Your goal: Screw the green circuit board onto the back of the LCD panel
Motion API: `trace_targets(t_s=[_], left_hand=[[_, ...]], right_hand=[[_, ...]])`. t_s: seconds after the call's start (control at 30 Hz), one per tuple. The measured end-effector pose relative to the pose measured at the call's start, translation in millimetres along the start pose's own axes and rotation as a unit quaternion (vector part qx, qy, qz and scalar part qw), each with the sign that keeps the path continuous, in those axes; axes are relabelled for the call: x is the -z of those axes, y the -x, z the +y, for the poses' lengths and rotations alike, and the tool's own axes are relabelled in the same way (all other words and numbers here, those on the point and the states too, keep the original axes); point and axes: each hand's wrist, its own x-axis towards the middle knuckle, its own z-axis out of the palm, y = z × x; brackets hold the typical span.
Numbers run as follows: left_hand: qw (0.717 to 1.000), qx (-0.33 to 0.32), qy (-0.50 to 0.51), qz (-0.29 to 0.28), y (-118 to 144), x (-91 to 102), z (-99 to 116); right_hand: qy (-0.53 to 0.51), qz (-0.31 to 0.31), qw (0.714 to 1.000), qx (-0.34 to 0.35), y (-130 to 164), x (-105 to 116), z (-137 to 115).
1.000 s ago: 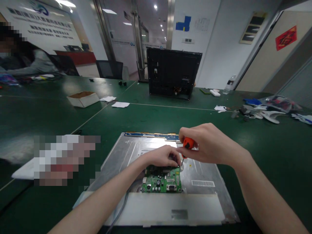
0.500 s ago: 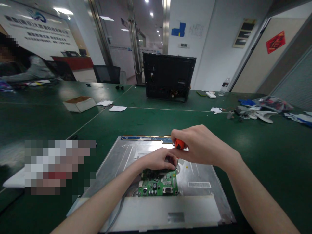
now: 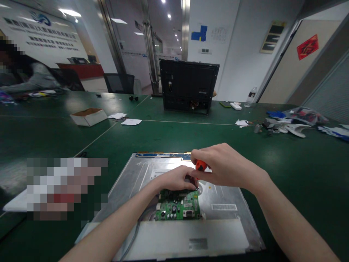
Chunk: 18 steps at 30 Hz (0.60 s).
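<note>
My right hand point(image 3: 218, 163) is closed round the red-orange handle of a screwdriver point(image 3: 201, 166), held upright over the top right corner of a green circuit board point(image 3: 178, 205). My left hand point(image 3: 180, 177) rests over the board's upper edge. Its thumb and fingers are bent together close to the screwdriver's lower end; what they pinch, if anything, is hidden. Under the board lies a silver metal display panel point(image 3: 226, 218), flat on the table, with a blue circuit strip point(image 3: 160, 155) along its far edge. A grey cable point(image 3: 132, 236) runs beneath my left forearm.
A black monitor housing point(image 3: 189, 85) stands upright across the green table point(image 3: 152, 136). An open cardboard box point(image 3: 89, 118) and papers point(image 3: 131, 122) lie to its left. At the right are a water bottle point(image 3: 251, 96) and a plastic bag point(image 3: 307, 114). Another person point(image 3: 40, 74) sits far left.
My right hand and the screwdriver handle have dipped slightly, and the right wrist has turned a little. My left hand stays almost in place at the board's corner.
</note>
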Motion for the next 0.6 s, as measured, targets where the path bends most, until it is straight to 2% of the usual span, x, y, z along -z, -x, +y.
trace_targets(t_s=[0.33, 0.6], left_hand=[[1.0, -0.01, 0.011, -0.027, -0.1, 3.5, 1.7], [1.0, 0.018, 0.015, -0.009, -0.4, 2.0, 4.5]], right_hand=[[-0.009, -0.005, 1.0, 0.0, -0.2, -1.1, 2.7], [-0.012, -0.018, 1.0, -0.004, -2.4, -1.8, 1.4]])
